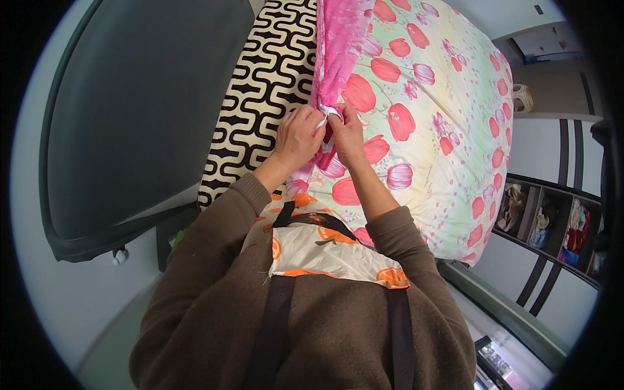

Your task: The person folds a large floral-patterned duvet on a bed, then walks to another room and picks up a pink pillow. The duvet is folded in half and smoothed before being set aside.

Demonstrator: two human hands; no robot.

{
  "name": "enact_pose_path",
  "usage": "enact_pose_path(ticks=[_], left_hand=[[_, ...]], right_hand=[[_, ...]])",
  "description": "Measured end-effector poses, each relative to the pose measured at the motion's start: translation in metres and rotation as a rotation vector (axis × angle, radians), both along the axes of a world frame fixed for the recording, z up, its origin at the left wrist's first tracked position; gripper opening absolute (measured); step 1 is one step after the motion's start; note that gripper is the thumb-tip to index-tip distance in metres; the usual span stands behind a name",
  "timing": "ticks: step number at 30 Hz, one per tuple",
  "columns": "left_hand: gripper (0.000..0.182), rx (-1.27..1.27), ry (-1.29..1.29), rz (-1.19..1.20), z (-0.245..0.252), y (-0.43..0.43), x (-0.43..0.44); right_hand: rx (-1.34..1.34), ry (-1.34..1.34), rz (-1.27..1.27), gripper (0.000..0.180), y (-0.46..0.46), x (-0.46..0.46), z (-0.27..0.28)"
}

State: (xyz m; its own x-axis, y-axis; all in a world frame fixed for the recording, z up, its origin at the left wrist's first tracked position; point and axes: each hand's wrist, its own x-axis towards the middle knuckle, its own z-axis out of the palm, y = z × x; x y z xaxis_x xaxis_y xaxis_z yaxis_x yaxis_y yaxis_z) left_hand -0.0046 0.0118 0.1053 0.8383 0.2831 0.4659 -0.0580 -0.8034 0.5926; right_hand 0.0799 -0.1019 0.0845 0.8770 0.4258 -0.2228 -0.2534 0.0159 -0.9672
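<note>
Both my hands are close together over the near part of a bed. My left hand (pixel 300 134) grips the edge of a pink fabric cover (pixel 336 53), with a bit of white cloth at its fingertips. My right hand (pixel 348 134) pinches the white edging (pixel 329 110) of the same cover between thumb and fingers. Below the fingers a dark pink fold of the cover hangs between the hands. The cover runs away from me in a narrow strip along a tulip-print quilt (pixel 438 161). What lies inside the fold is hidden.
A black and cream patterned sheet (pixel 263 83) lies left of the pink cover. A large dark grey padded headboard (pixel 141 97) stands further left. Open shelves with clothes (pixel 541 219) are at the right. An orange-print apron (pixel 331 253) covers my front.
</note>
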Motion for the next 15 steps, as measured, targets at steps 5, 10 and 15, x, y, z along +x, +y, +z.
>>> enact_pose_path(ticks=[5, 10, 15], left_hand=[[0.012, 0.043, 0.022, -0.297, 0.003, -0.008, -0.03], [0.012, -0.242, -0.006, -0.048, 0.006, 0.004, -0.01], [0.016, -0.187, -0.002, -0.1, -0.001, 0.005, 0.011]], right_hand=[[0.034, 0.151, -0.069, 0.015, -0.012, 0.004, 0.0], [0.057, 0.301, -0.012, 0.022, -0.025, 0.011, 0.004], [-0.029, 0.248, 0.021, 0.015, -0.027, 0.006, 0.013]])
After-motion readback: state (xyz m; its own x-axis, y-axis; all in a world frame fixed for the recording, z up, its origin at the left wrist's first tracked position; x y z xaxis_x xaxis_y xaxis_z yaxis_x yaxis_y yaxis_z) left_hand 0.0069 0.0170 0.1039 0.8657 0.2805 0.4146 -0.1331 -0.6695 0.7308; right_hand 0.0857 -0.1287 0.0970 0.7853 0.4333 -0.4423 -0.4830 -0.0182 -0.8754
